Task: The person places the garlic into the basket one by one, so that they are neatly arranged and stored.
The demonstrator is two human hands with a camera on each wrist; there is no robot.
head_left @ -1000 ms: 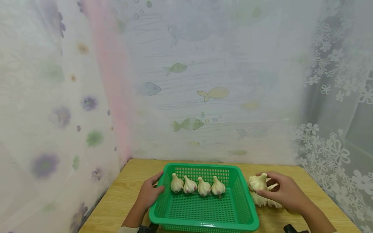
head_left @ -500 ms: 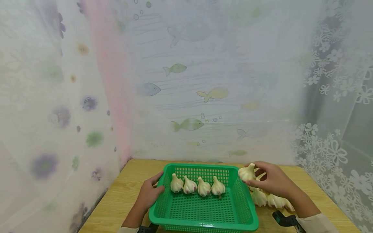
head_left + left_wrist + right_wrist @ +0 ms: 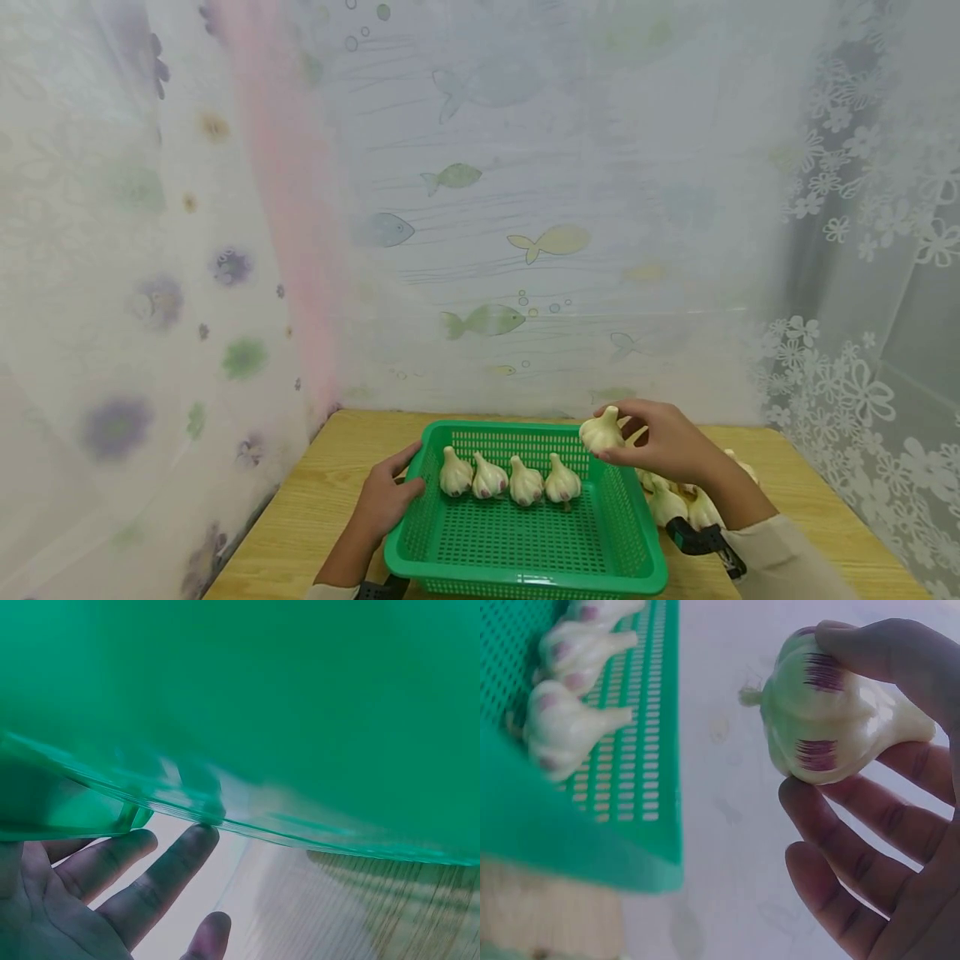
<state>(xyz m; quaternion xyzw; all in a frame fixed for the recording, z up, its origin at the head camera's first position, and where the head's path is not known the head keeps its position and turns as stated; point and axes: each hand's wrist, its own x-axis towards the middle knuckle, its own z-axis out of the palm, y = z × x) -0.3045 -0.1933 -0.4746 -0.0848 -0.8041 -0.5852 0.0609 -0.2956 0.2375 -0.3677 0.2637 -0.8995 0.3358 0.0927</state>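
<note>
My right hand [image 3: 660, 437] pinches a garlic bulb [image 3: 602, 431] between thumb and fingers, with its stem pointing up, over the far right corner of a green plastic basket [image 3: 525, 579]. In the right wrist view this garlic bulb [image 3: 829, 712] shows purple streaks, and the thumb lies across it. Several similar bulbs [image 3: 490, 479] stand in a row along the basket's back wall, stems up. At the basket's left rim rests my left hand [image 3: 382, 496], thumb at the rim; in the left wrist view its fingers [image 3: 161, 881] are fairly straight and spread against the green plastic.
Several more garlic bulbs [image 3: 666, 502] lie on the wooden table [image 3: 277, 533] right of the basket, partly hidden by the right wrist. A patterned curtain [image 3: 480, 275] hangs behind the table and along both sides.
My right hand has carried the garlic bulb left and up, from above the bulbs on the table to the basket's back right corner. The left hand and basket stay in place.
</note>
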